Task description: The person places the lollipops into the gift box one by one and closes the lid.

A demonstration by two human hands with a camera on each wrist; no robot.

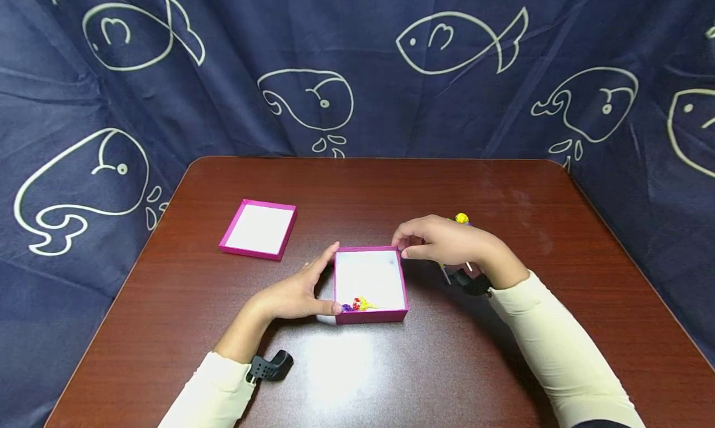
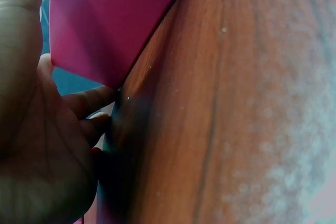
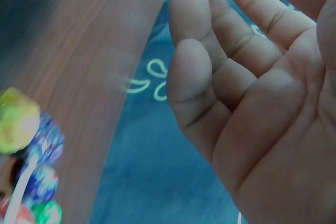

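Observation:
A square magenta box with a white inside lies on the table before me. In its front left corner are a red and yellow wrapped lollipop and a purple wrapped candy. My left hand is spread along the box's left side, thumb at the front corner and forefinger near the back one. At the back right corner is my right hand, fingertips by the rim, fingers loosely bent and palm bare in the right wrist view. Several lollipops, one yellow, lie partly hidden behind the right hand.
A shallow magenta lid, white side up, lies at the back left of the brown wooden table. Dark blue cloth with white fish and whale drawings hangs behind the table. Light glares off the tabletop at the front.

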